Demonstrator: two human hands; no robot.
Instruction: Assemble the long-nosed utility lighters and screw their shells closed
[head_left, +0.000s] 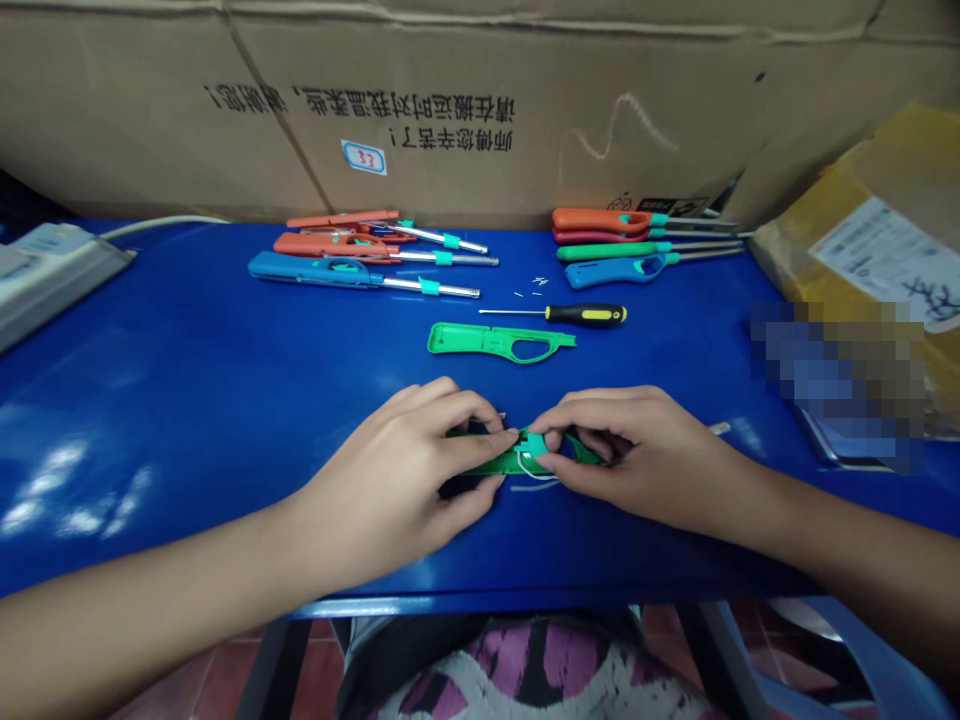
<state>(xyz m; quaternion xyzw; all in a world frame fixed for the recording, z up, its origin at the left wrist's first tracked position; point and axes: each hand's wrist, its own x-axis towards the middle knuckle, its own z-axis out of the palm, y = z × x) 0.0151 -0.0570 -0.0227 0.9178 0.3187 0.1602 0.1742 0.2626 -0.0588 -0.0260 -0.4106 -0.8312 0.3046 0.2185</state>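
Observation:
A green lighter casing half (499, 462) lies low over the table between my hands, with its inner side up. My left hand (420, 465) grips its left part, thumb below and fingers along the top. My right hand (637, 445) is closed on a small teal trigger piece (535, 446) in the middle of the casing. A thin white wire (529, 468) loops out beside the trigger piece. My fingers hide much of the casing. Just beyond my hands lies another green casing half (495, 342), and past it a screwdriver (585, 315) with a black and yellow handle.
Orange and blue lighters (315, 270) lie at the back left, several more lighters (611, 250) at the back right. Tiny screws (538, 282) lie between. A cardboard box (450, 60) walls the far edge. A power strip (56, 265) is left; a taped parcel (885, 250) is right.

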